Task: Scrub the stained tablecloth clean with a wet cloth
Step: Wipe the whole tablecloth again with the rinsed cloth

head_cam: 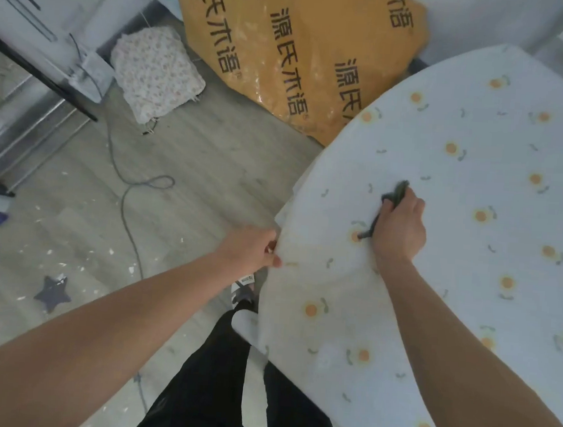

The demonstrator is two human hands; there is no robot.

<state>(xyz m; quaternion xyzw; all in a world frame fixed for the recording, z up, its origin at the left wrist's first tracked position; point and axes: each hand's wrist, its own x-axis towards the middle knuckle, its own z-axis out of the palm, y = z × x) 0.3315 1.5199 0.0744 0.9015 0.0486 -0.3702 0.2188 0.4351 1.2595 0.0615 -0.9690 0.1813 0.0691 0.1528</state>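
While the left hand (251,246) pinches the tablecloth (470,260) edge, the right hand (401,226), clenched round the dark cloth (395,196), could bunch the fabric if that pinch slips.

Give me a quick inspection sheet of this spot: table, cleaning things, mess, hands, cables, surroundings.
Surface: tablecloth, pale blue with orange flowers, covering the table.
Job's things: dark cloth, bunched, pressed on the tablecloth.
Clutter: white scraps and a dark star shape on the floor.
Grips: right hand closed on the dark cloth; left hand pinching the tablecloth's edge.
Cables: grey cable looping across the floor.
Surroundings: orange printed bag, floral cushion, white appliance.
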